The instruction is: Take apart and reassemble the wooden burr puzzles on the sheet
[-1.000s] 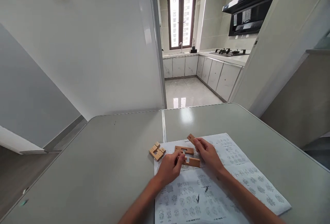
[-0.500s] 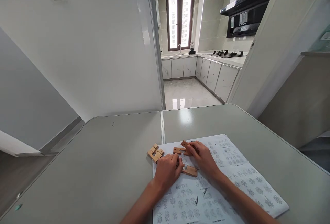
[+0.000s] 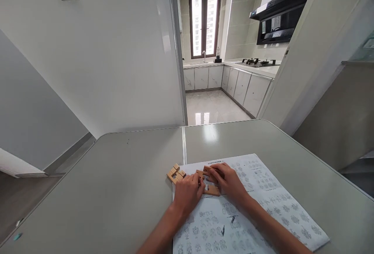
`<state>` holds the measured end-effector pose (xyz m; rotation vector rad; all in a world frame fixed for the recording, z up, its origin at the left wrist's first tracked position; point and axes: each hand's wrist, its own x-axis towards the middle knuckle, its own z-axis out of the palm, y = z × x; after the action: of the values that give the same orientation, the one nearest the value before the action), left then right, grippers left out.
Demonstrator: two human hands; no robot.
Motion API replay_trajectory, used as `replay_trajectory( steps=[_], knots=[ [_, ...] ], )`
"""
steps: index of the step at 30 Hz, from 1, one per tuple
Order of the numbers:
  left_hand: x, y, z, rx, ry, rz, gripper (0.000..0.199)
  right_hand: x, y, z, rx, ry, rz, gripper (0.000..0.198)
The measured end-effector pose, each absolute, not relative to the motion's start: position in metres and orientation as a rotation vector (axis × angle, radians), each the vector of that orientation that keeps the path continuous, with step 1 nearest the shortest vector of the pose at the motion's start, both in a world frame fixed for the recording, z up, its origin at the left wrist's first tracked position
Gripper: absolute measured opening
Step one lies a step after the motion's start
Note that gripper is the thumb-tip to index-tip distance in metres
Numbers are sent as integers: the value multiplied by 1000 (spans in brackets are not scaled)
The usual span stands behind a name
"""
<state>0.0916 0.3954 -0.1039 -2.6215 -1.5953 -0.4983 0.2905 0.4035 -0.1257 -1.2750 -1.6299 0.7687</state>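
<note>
My left hand (image 3: 188, 191) is closed at the left end of a group of notched wooden puzzle pieces, its fingertips curled in. What it grips is mostly hidden behind the fingers. My right hand (image 3: 229, 180) pinches a brown wooden puzzle piece (image 3: 207, 168) over the far side of that group. Nearer me, a notched wooden piece (image 3: 212, 191) shows between the two hands. Beyond my left knuckles sits a small cluster of lighter wooden puzzle blocks (image 3: 175, 173), at the corner of the printed sheet (image 3: 210, 223) under my hands.
A grey-green table (image 3: 125, 191) with a seam down its middle carries the sheet, which has rows of puzzle drawings. At the table's left edge lies a small teal object (image 3: 18, 237). Past the far edge, a doorway opens on a kitchen with a gas stove (image 3: 258, 62).
My right hand has brought its wooden piece slightly left and down, against the other pieces. The near notched piece has shifted a little left and away from me. My left hand stays nearly in place.
</note>
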Motion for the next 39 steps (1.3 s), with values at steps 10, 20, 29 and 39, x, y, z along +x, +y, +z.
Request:
replay_trajectory(
  steps=[10, 20, 29, 39],
  knots=[
    [90, 396, -105, -2574, -1595, -525, 11, 287, 404, -129, -1303, -1673, 768, 31],
    [92, 392, -96, -2835, -1236, -811, 22, 284, 403, -129, -1252, -1747, 736, 39],
    [90, 395, -96, -3115, -1138, -804, 99, 286, 404, -127, -1246, -1663, 703, 33],
    [95, 389, -95, -2957, -1383, -773, 71, 288, 406, -131, -1337, -1542, 782, 33]
  ],
)
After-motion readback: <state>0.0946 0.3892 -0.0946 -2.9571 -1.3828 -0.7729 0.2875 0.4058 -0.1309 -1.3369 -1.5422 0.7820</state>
